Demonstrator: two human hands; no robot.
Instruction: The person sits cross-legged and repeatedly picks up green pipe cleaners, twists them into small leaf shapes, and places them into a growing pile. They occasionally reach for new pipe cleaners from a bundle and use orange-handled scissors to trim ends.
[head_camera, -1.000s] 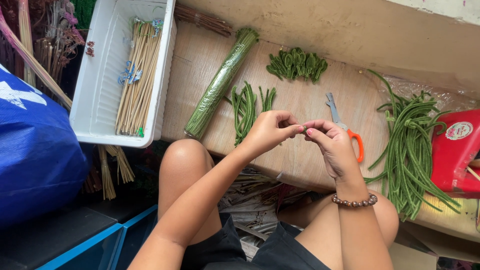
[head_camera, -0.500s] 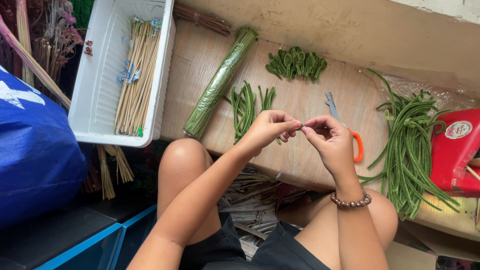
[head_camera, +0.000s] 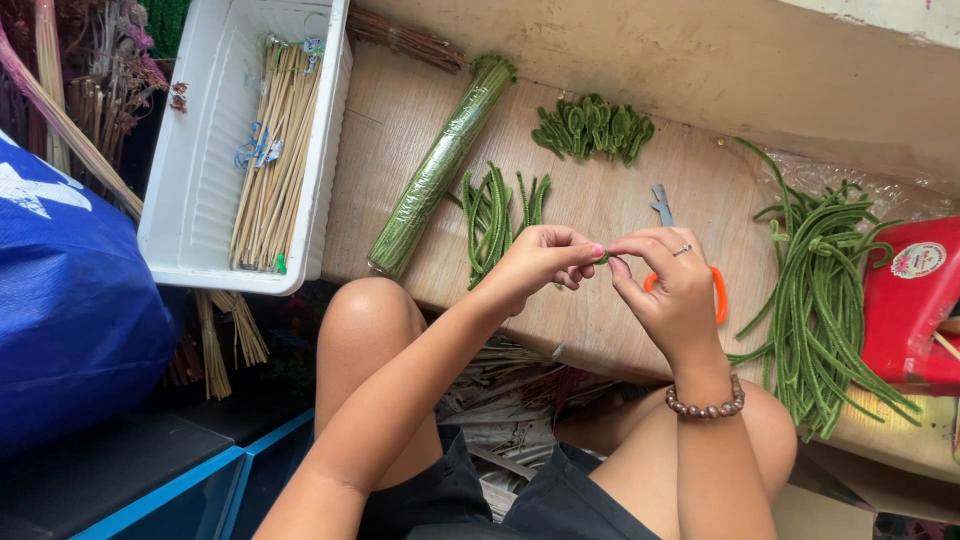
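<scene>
A green stem piece (head_camera: 604, 258) is pinched between my left hand (head_camera: 540, 262) and right hand (head_camera: 672, 290). Orange scissors (head_camera: 690, 262) lie under my right hand on the wooden board (head_camera: 600, 330).

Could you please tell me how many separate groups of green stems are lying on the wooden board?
4: a wrapped bundle at the left, a short bunch beside it, folded pieces at the back, loose long stems at the right. None looks hidden.
</scene>
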